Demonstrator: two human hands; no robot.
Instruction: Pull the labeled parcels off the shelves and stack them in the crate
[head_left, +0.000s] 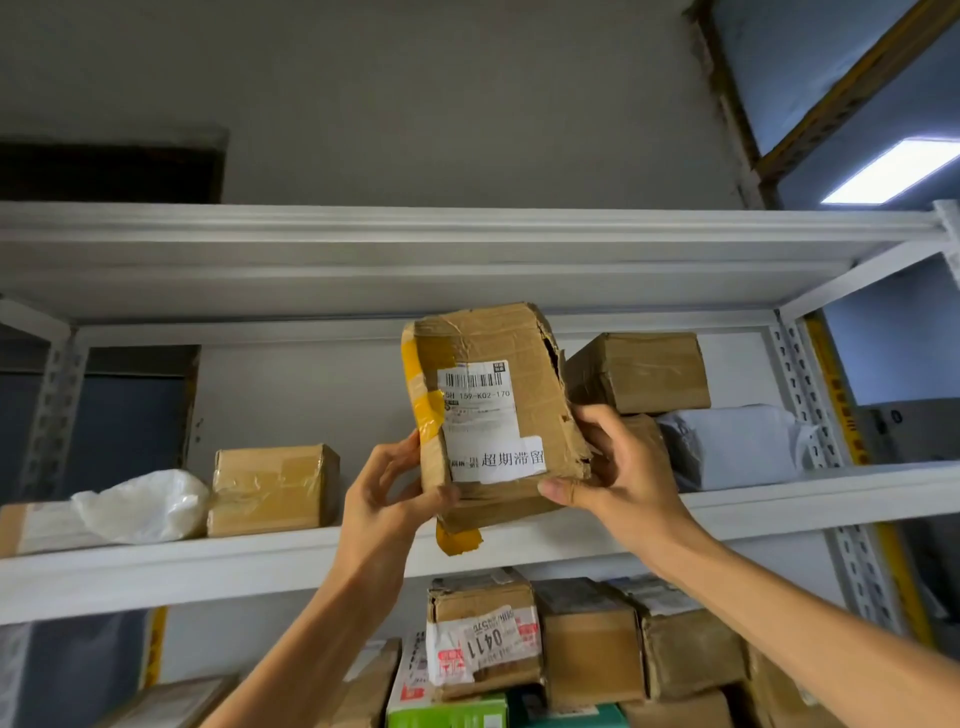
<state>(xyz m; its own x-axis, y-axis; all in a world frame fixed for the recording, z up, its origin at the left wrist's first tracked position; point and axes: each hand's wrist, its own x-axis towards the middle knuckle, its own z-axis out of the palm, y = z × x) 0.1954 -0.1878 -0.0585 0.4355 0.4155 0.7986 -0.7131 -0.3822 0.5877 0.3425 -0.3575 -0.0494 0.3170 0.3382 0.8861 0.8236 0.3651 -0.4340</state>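
Shelf (291, 551) open left of held parcel (488, 415); stacked boxes (639, 371) crowd right

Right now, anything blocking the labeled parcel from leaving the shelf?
Nothing visible: the left hand and right hand hold the labeled parcel in front of the shelf; the brown box sits behind it. The crate isn't in view.

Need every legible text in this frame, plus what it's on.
"SH 159-K02-170": shipping label on the cardboard parcel gripped by the left hand and right hand; the first character could be 5.
"超期滞留": white strip on the same parcel.
"0411": sticker, rotated, on the lower-shelf parcel.
Unreadable: the label's fine print, the red-and-white stickers, the yellow upright strip.
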